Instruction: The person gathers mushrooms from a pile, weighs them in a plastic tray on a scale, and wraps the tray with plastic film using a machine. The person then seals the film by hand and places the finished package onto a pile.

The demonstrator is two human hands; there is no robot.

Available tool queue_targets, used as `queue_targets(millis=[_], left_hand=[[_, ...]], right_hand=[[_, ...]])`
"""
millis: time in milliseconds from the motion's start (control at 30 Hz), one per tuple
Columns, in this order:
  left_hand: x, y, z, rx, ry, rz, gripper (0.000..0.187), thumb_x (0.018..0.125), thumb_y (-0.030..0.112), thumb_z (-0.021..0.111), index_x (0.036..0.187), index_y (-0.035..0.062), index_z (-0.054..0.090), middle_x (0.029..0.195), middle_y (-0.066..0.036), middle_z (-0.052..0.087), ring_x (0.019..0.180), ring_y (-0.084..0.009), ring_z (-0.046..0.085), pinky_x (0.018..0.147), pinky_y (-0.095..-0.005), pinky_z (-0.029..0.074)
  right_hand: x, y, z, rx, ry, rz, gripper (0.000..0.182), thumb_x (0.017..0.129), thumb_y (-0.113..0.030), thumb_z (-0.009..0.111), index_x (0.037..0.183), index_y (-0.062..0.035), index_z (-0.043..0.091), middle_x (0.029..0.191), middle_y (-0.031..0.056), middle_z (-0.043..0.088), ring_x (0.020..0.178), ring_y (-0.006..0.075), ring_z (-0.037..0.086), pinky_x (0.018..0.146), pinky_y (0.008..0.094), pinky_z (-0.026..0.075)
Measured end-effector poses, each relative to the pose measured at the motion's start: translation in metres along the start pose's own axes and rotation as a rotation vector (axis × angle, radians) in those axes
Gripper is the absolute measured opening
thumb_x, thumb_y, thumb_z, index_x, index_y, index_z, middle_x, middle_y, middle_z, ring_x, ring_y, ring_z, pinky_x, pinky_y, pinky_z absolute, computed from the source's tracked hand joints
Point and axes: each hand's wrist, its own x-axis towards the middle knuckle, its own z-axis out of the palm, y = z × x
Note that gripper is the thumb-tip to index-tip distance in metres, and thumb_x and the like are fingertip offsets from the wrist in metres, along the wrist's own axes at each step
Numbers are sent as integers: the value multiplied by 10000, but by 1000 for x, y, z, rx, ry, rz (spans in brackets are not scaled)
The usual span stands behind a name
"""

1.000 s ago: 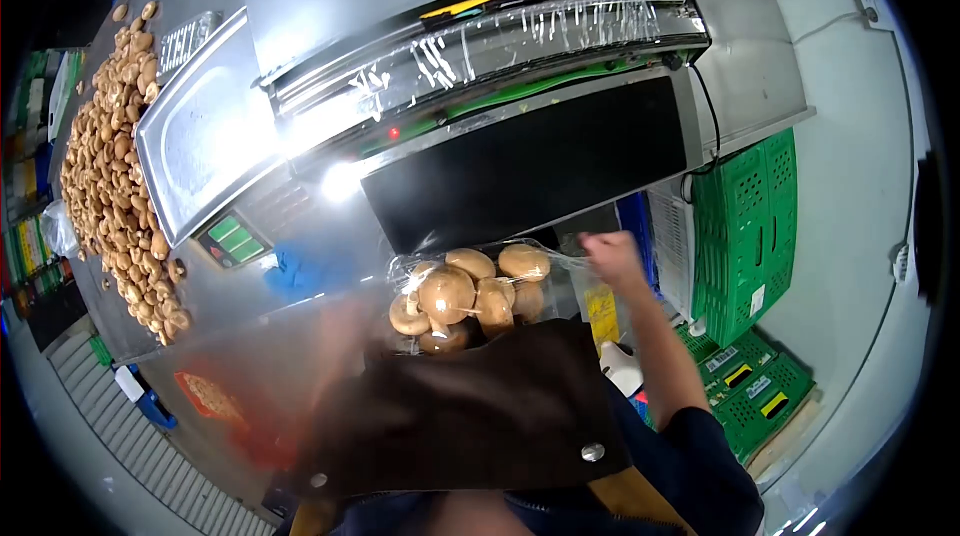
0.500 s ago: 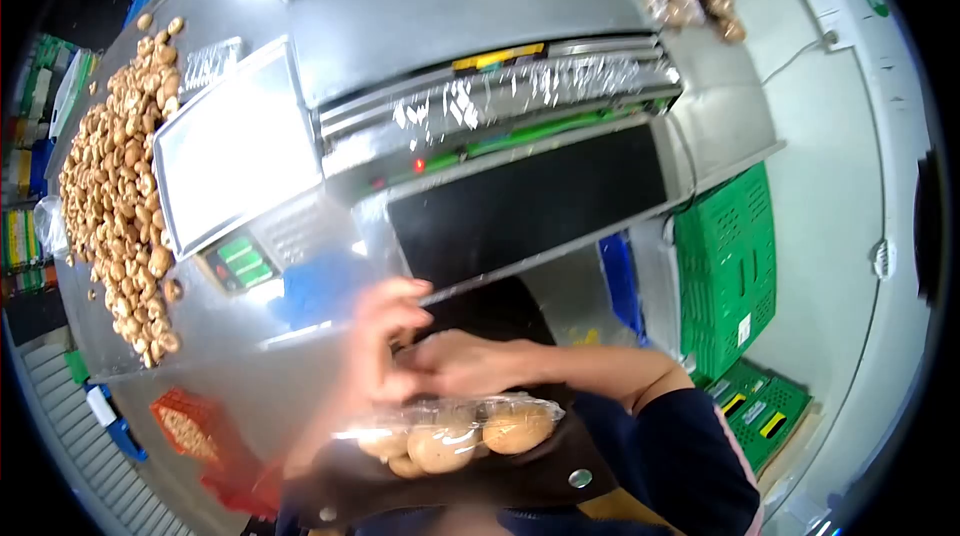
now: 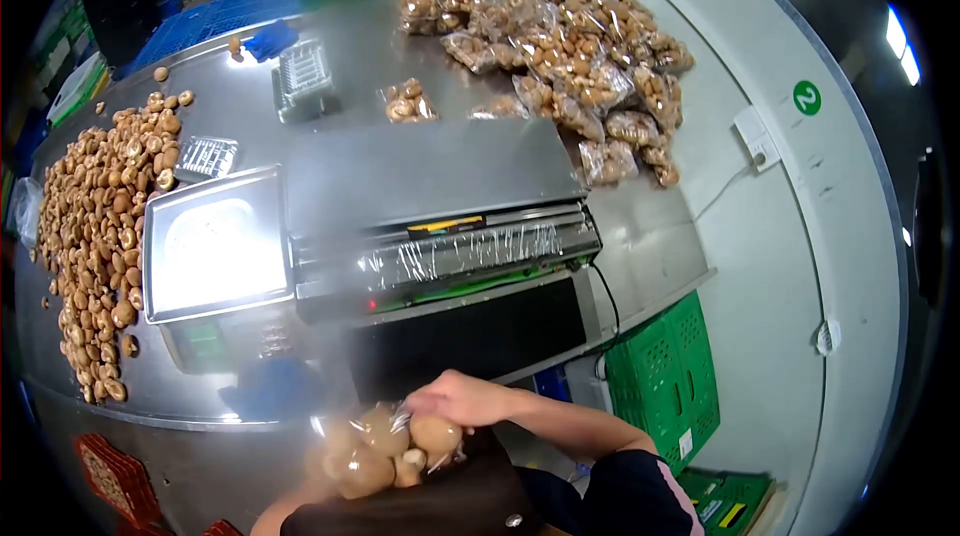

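A film-wrapped pack of brown mushrooms is held up in front of the dark apron, with shiny plastic over the caps. At its upper right edge, my right hand grips the pack with bent fingers. My left hand supports the left end; it is blurred and its fingers are mostly hidden. Just beyond the hands sits the wrapping machine's black plate. Behind that plate, clear film lies across the machine's roller.
A big heap of loose mushrooms covers the table's left side, beside a metal tray. Bagged mushrooms pile up at the far right. Empty plastic trays stand at the back. Green crates are at the right; red crates lower left.
The view has swung up, showing more of the bagged pile. My hands, which were together above the pack, have moved apart to its sides. The pack has tilted so its mushrooms face me more.
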Motion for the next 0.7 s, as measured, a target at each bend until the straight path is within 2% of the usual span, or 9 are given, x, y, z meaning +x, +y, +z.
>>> queue_targets(millis=[33,100,167,200,267,333,400,533,700], left_hand=[[-9,14,2,-303,-48,-209,514,956,415,440,1247,-10,441,1063,-177,610,786,-232,600,762,-271,482],[-7,8,-2,-1127,-342,-1180,436,947,347,476,1178,-22,495,997,-197,641,776,-265,626,749,-312,501],[11,-31,-13,-2038,-850,-2783,360,929,272,502,1113,-35,542,960,-224,649,847,-328,660,755,-391,525],[8,-40,-10,-1970,-817,-2807,334,920,259,521,1081,-30,562,944,-206,652,820,-307,663,739,-383,527],[1,-51,-10,-1815,-763,-2861,320,916,264,528,1048,-24,575,921,-188,656,794,-294,663,717,-369,526],[-8,-53,-12,-1720,-751,-2893,299,912,261,533,1015,-15,579,893,-170,656,759,-285,659,688,-353,522],[-15,-55,-16,-1627,-762,-2937,291,913,259,530,1005,-13,576,884,-169,654,751,-283,657,676,-348,521],[-32,-56,-27,-1649,-754,-3040,260,913,212,529,1003,-29,564,877,-186,647,750,-293,656,674,-360,527],[-75,-87,-34,-1676,-687,-3137,234,915,184,532,1002,-30,570,864,-195,655,724,-287,658,653,-355,533]], right_hand=[[3,3,-12,46,44,10,474,985,-436,404,1032,-50,676,575,36,577,368,103,494,362,234,413],[-7,-22,-45,57,300,75,483,972,-443,421,926,-32,671,570,44,579,371,107,503,340,241,410],[-30,-74,-101,-71,779,212,463,959,-435,408,855,-37,621,631,69,612,400,129,540,315,249,399],[-41,-66,-154,96,920,-172,465,959,-437,380,939,-33,608,683,87,632,434,167,570,305,276,401],[-68,-121,-222,542,913,-930,406,996,-349,383,1165,-6,519,948,142,647,803,235,654,648,332,559],[-73,-158,-258,462,909,-1152,423,1004,-293,391,1245,49,454,1138,181,586,1151,295,529,1051,419,388],[-48,-167,-261,332,1038,-1090,389,996,-250,416,1213,66,482,1122,180,596,1083,295,568,998,403,439],[40,-150,-191,203,757,-531,348,979,-223,458,1095,85,571,973,177,647,787,215,649,723,299,555],[116,-158,-114,-93,510,-335,395,984,-338,466,914,20,619,637,64,616,505,93,569,472,211,443]])
